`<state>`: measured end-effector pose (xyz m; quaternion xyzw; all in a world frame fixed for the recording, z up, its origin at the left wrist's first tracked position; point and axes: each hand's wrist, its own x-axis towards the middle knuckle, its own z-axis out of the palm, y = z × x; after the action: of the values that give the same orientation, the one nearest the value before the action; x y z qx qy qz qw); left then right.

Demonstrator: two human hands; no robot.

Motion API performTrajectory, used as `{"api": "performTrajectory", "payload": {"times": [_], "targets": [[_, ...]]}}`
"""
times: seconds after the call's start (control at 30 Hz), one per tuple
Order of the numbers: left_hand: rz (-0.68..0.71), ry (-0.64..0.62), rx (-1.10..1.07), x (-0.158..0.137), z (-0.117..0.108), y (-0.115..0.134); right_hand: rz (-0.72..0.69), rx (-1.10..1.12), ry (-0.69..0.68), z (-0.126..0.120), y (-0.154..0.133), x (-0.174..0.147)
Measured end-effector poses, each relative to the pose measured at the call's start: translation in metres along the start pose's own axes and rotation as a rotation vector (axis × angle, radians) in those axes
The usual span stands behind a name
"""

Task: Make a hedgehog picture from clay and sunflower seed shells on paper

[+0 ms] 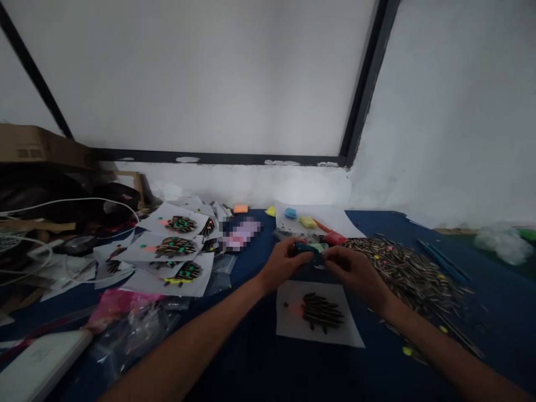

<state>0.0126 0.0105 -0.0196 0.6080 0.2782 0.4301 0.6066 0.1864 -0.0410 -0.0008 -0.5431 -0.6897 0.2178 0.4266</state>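
Observation:
My left hand point(281, 262) is closed around a dark green lump point(307, 251) that looks like modelling clay, partly in clear wrapping. At the lump's right end, the fingertips of my right hand point(354, 272) are pinched together; what lies between them is mostly hidden. Just below both hands, a white paper sheet point(288, 329) lies flat on the dark blue tabletop. It bears a hedgehog figure point(321, 312) with striped sunflower seeds as spines, a pink face and dark feet and nose.
A heap of sunflower seeds point(402, 268) spreads to the right, beside blue tweezers point(444, 259). Behind my hands are yellow clay point(307, 222), blue clay point(290, 213) and a red tube point(335, 238). Finished-looking hedgehog sheets point(138, 248), plastic bags point(138, 329) and a white box point(46, 363) crowd the left.

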Motion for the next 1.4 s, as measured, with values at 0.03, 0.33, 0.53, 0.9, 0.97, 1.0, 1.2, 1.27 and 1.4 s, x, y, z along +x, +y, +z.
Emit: {"api": "performTrajectory", "payload": {"times": [0.03, 0.33, 0.53, 0.9, 0.97, 1.0, 1.2, 1.27, 1.4], "targets": [[-0.002, 0.002, 0.003, 0.0, 0.0, 0.001, -0.004, -0.003, -0.002, 0.0, 0.0, 0.0], [-0.003, -0.03, 0.029, 0.002, -0.002, -0.003, 0.004, 0.002, -0.036, -0.001, -0.002, 0.0], [0.039, -0.057, 0.066, -0.001, -0.001, 0.004, 0.007, 0.002, -0.022, -0.001, 0.0, 0.0], [0.039, -0.013, 0.082, 0.001, -0.003, 0.002, -0.024, -0.028, -0.068, 0.0, 0.001, -0.001], [0.034, -0.011, 0.071, 0.001, -0.003, 0.0, -0.028, -0.032, -0.08, 0.001, 0.002, -0.002], [0.021, -0.01, 0.063, 0.001, -0.003, 0.0, -0.029, -0.034, -0.08, 0.002, 0.002, -0.002], [-0.048, -0.027, -0.062, -0.001, 0.0, 0.006, -0.018, -0.061, 0.045, -0.005, 0.002, 0.002], [-0.055, -0.047, -0.109, -0.001, 0.001, 0.007, -0.005, -0.063, 0.068, -0.009, 0.002, 0.004], [-0.092, -0.059, -0.159, 0.0, -0.001, 0.003, 0.013, -0.051, 0.078, -0.011, 0.001, 0.005]]}}
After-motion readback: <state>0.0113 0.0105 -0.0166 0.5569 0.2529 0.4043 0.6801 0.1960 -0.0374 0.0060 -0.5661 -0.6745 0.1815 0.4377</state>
